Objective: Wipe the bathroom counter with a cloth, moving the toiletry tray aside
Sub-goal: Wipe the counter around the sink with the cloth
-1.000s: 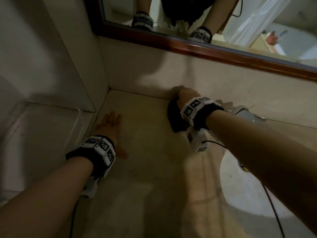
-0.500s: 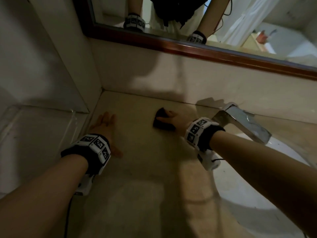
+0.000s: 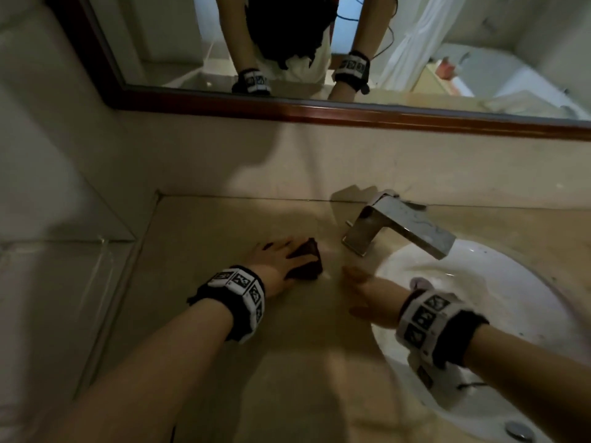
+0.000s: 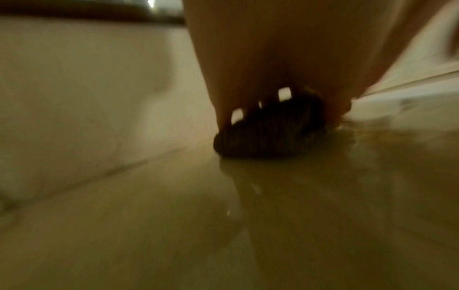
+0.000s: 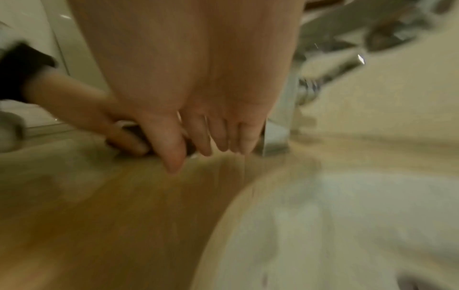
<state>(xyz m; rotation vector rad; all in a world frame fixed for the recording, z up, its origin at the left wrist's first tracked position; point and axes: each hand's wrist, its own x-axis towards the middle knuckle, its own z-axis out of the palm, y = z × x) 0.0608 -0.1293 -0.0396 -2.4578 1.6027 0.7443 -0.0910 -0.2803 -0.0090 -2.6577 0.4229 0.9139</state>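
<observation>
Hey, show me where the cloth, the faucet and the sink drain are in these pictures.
cloth point(image 3: 308, 263): head view, on the dark folded part showing beside the left hand's fingers.
faucet point(image 3: 403, 226): head view, on the flat top of the metal spout.
sink drain point(image 3: 520, 432): head view, on the metal stopper low in the basin.

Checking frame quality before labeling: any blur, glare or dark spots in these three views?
Head view: dim, corners dark, wide-angle bend in the mirror frame; right hand motion-smeared, left hand and cloth sharper. Left wrist view: blurred all over, cloth a dark lump, counter glossy with reflections. Right wrist view: heavy smear on sink and faucet; fingers readable.
</observation>
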